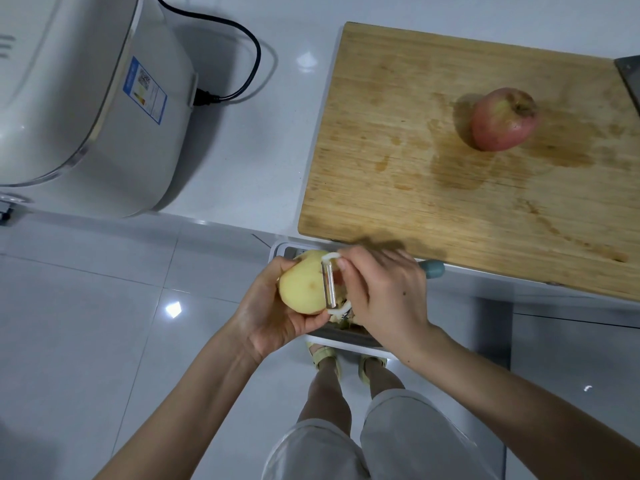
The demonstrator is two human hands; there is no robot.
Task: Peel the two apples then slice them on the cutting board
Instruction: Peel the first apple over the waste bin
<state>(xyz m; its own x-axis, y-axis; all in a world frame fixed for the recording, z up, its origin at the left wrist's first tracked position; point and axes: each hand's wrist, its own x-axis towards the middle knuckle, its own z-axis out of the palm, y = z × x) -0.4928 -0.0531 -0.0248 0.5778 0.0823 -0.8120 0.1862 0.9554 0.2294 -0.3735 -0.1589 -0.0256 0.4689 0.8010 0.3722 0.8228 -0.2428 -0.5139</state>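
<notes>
A pale yellow peeled apple (304,283), a red unpeeled apple (503,119) (yellowish patches), a tan, stained cutting board (433,174) and a teal-handled peeler (330,284) are seen.

A white counter (242,150) carries a wooden cutting board (415,174) at the right and a white appliance (86,98) with its black cord (206,97) at the left.

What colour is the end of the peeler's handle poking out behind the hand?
Teal blue-green; the peeler handle shows past the right hand in the head view.
</notes>
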